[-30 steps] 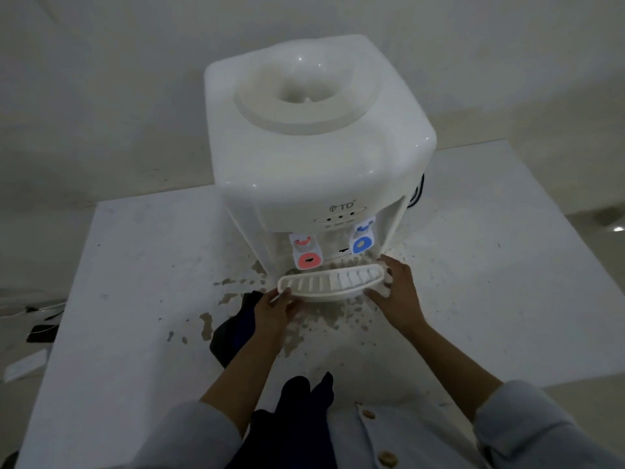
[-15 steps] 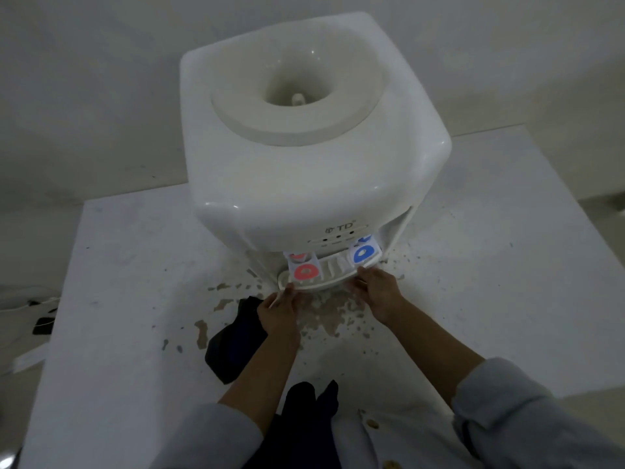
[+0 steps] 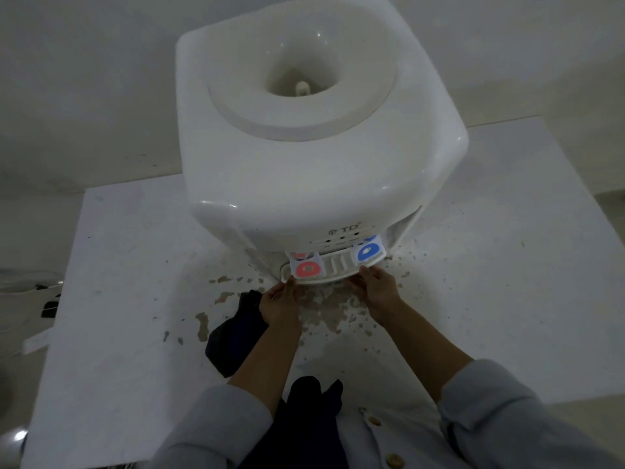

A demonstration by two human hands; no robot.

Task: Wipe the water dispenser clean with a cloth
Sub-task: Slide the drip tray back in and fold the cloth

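Note:
A white tabletop water dispenser (image 3: 304, 170) stands on the white table (image 3: 507, 282), with a red tap (image 3: 307, 268) and a blue tap (image 3: 368, 251) at its front. Its white slotted drip tray (image 3: 336, 265) sits under the taps, set into the base. My left hand (image 3: 280, 302) holds the tray's left end and my right hand (image 3: 378, 289) holds its right end. A dark cloth (image 3: 233, 336) lies crumpled on the table, just left of my left forearm and partly hidden by it.
Brown stains and chipped patches (image 3: 324, 309) spread over the table in front of the dispenser. The wall runs close behind it. Small dark objects and a cable (image 3: 49, 308) lie on the floor beyond the table's left edge.
Both hands pushed the drip tray from in front of the dispenser back under the taps into the base. My head moved closer, so the dispenser fills more of the view.

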